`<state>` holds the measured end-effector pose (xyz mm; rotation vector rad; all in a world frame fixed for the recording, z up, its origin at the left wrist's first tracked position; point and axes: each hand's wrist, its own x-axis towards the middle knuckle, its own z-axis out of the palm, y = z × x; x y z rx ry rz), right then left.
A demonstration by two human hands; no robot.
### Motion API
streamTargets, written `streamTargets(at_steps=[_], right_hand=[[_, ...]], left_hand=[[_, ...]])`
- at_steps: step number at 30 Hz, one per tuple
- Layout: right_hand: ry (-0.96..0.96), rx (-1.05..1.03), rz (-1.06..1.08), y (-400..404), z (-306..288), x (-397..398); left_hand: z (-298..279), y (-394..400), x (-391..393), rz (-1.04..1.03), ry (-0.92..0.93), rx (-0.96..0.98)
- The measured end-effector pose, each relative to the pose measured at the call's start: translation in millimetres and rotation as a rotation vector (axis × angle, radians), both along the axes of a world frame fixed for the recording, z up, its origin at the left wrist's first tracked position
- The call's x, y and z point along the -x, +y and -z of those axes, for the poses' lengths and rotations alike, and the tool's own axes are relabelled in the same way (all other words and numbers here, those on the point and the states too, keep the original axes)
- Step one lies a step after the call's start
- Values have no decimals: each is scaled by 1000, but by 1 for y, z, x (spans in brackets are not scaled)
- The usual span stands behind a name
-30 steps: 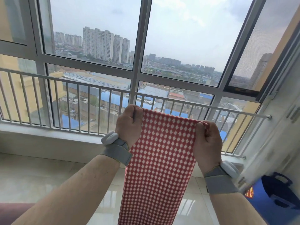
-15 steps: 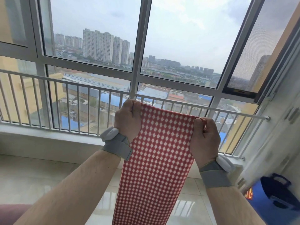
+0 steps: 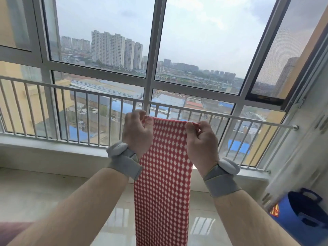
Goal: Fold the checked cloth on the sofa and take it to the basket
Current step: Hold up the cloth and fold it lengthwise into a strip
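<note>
The red-and-white checked cloth hangs as a long narrow strip in front of me, running down past the bottom of the view. My left hand pinches its top left corner and my right hand pinches its top right corner, both raised at window height with grey wrist bands on. The blue basket with dark handles stands on the floor at the lower right, apart from the cloth. A dark red strip of the sofa shows at the bottom left corner.
A large window with a white railing fills the far side, above a low sill. Glossy pale floor tiles lie below. A white wall or cabinet rises at the right, just behind the basket.
My hands have drawn closer together at the cloth's top edge, so the strip looks narrower. The view has tilted slightly, with the basket now showing a little more at the lower right.
</note>
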<state>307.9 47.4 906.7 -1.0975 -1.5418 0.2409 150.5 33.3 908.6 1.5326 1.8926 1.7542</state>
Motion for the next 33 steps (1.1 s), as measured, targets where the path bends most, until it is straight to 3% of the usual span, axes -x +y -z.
streamTargets(at_steps=[5, 8, 10, 13, 16, 18, 20, 22, 25, 26, 28, 30, 33], right_hand=[[-32, 41, -41, -6, -3, 28], [-44, 161, -311, -13, 0, 39], [-36, 249, -535, -17, 1, 41], [-30, 357, -741, -15, 0, 37], [-35, 363, -747, -7, -1, 24], [-28, 235, -581, 2, -2, 4], [-42, 90, -285, 17, -3, -27], [-20, 152, -146, 36, 0, -57], [153, 648, -553, 51, 15, -74], [165, 729, -676, 51, 21, -73], [218, 731, -808, 48, 28, -65], [291, 631, -780, 50, 33, -52], [234, 463, -677, 50, 36, -34]], left_hand=[[18, -26, -28, 390, -143, 67], [12, -26, -20, 608, -478, 73], [11, -22, -12, 643, -562, 61], [15, -15, 1, 514, -476, 11], [19, -10, 9, 544, -493, 45], [18, -8, 13, 585, -551, 92], [15, -7, 20, 622, -595, 126], [12, -8, 27, 666, -620, 144], [12, -13, 34, 672, -625, 142], [13, -14, 36, 672, -623, 151], [16, -18, 40, 653, -624, 157], [17, -25, 50, 594, -585, 173], [23, -36, 70, 394, -253, 216]])
